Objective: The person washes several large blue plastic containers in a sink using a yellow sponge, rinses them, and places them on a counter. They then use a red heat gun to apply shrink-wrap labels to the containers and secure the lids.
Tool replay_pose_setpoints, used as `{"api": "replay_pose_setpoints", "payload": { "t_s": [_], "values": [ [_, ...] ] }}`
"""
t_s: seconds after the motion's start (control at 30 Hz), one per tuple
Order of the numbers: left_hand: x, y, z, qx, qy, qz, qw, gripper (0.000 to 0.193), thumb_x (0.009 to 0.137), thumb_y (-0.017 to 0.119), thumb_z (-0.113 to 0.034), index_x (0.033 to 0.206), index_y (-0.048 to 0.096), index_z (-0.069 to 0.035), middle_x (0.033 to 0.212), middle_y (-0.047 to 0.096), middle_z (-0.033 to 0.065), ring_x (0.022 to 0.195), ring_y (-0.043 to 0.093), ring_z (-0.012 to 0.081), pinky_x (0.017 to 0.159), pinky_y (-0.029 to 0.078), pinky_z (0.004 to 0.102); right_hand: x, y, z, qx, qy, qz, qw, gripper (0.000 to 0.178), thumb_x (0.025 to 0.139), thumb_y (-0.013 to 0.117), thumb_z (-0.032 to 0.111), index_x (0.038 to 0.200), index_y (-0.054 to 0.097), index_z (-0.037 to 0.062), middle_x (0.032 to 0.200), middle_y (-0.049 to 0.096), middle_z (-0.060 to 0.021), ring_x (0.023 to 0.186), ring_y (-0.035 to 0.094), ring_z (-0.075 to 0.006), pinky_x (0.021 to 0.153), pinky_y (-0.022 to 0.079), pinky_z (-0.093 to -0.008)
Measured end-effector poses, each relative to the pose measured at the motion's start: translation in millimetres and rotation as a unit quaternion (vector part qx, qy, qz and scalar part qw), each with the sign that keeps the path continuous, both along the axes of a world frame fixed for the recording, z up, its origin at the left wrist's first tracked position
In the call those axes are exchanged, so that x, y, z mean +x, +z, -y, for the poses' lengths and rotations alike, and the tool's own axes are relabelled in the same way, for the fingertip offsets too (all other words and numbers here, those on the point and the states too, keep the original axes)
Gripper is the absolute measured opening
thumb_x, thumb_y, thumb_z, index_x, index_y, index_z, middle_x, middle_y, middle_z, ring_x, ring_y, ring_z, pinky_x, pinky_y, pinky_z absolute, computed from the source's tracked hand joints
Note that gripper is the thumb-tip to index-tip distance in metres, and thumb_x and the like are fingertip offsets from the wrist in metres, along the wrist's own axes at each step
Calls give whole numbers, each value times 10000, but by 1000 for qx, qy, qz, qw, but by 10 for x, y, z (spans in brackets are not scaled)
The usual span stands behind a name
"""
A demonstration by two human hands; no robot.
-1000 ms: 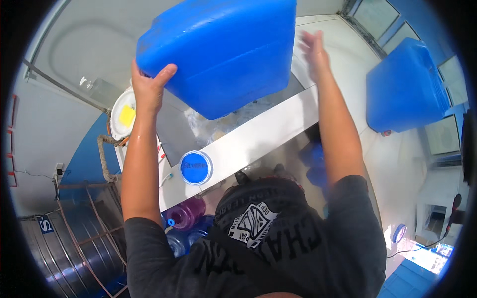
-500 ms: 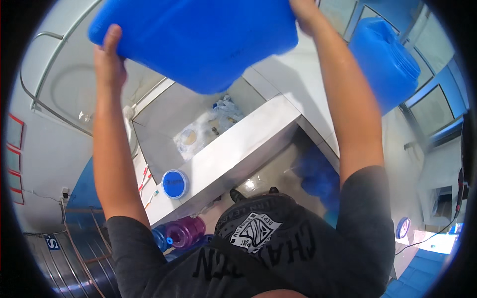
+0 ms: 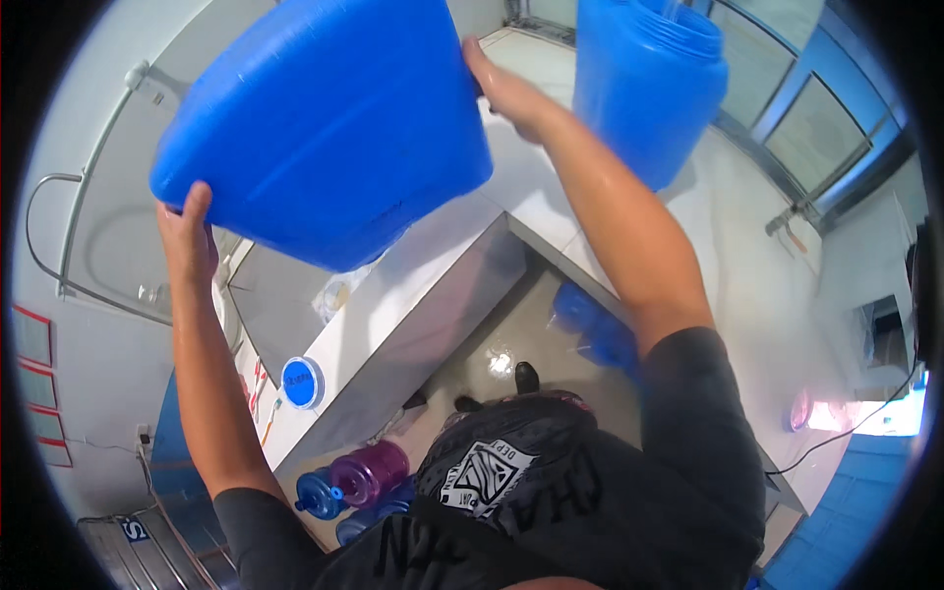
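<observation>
Left hand (image 3: pixel 187 236) clamped a boxy blue plastic container (image 3: pixel 334 128) aloft, not yet set down; right hand (image 3: pixel 513 101) met its side, grip unclear; an open-mouthed blue plastic drum (image 3: pixel 639 98) stood beyond.

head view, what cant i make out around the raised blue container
All in the head view:
Raised blue container: top part cut off by the upper edge.
Left hand: fingers mostly hidden behind the container; thumb shows.
Right hand: fingers partly hidden by the container, so its grip is unclear.
Basin: inside mostly hidden by the container.
</observation>
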State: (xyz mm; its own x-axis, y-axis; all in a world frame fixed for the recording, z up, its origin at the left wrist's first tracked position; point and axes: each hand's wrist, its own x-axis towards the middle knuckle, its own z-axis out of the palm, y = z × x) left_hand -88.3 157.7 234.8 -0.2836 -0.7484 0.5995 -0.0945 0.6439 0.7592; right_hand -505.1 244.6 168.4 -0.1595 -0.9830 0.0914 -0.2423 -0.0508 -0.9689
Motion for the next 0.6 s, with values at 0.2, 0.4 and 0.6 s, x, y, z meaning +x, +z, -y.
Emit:
{"api": "replay_pose_setpoints", "payload": {
  "t_s": [0.2,0.4,0.6],
  "values": [
    [19,368,-899,-84,-268,-122,952,986,827,572,-758,1409,413,22,1370,511,199,1274,494,273,1089,393,474,-122,-237,-1059,-79,74,231,967,859,972,224,722,1549,285,88,1573,333,-134,1447,313,-276,1183,234,-441],
    [-280,-725,-1685,345,-74,-106,930,762,981,437,-616,1488,362,-52,1437,458,155,1313,454,275,1100,382,416,139,-841,-1985,-79,24,231,969,863,987,309,679,1559,207,41,1550,346,-157,1410,360,-259,1168,284,-385],
    [-788,-1357,-2786,174,-268,-91,943,1153,721,771,-664,1524,197,-68,1458,386,161,1334,421,301,1094,383,442,-251,-935,-3076,-122,-140,145,972,838,992,258,680,1516,319,29,1510,398,-158,1384,387,-250,1157,297,-365]
  ]
}}
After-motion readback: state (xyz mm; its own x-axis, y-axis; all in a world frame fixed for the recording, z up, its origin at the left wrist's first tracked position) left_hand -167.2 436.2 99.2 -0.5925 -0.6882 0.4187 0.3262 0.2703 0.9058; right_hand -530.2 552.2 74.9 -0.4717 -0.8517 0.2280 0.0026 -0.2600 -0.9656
